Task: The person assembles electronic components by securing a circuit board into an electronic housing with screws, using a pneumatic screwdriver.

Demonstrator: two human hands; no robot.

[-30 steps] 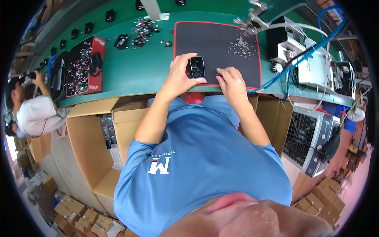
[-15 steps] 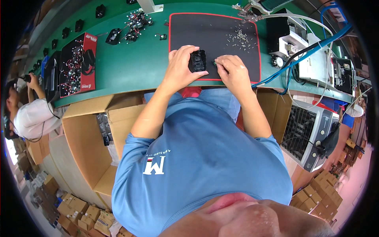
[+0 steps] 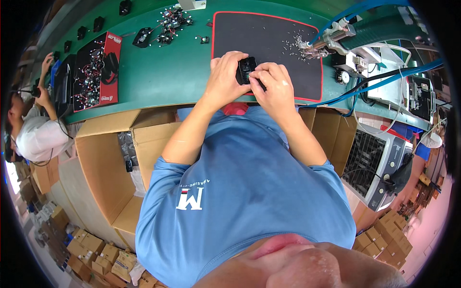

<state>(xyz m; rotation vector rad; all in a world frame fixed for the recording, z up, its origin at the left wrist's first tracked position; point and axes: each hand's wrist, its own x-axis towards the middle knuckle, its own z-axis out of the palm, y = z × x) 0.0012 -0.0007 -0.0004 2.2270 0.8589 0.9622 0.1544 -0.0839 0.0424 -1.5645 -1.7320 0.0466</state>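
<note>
A small black boxy part (image 3: pixel 246 68) sits between both hands over the near edge of a black mat with a red rim (image 3: pixel 269 33). My left hand (image 3: pixel 224 79) wraps the part from the left. My right hand (image 3: pixel 272 85) pinches its right side with fingertips pressed on top. Small loose screws (image 3: pixel 294 41) are scattered on the mat behind my hands.
A silver screwdriver tool (image 3: pixel 331 38) with blue hoses hangs at the mat's right. More black parts and wired pieces (image 3: pixel 168 23) lie on the green bench (image 3: pixel 158 72); a red-edged tray (image 3: pixel 96 72) is at the left. Open cardboard boxes (image 3: pixel 110 158) stand below. Another person (image 3: pixel 33 129) works at far left.
My right hand has come in from beside the part and now pinches it together with the left hand. The view has shifted slightly.
</note>
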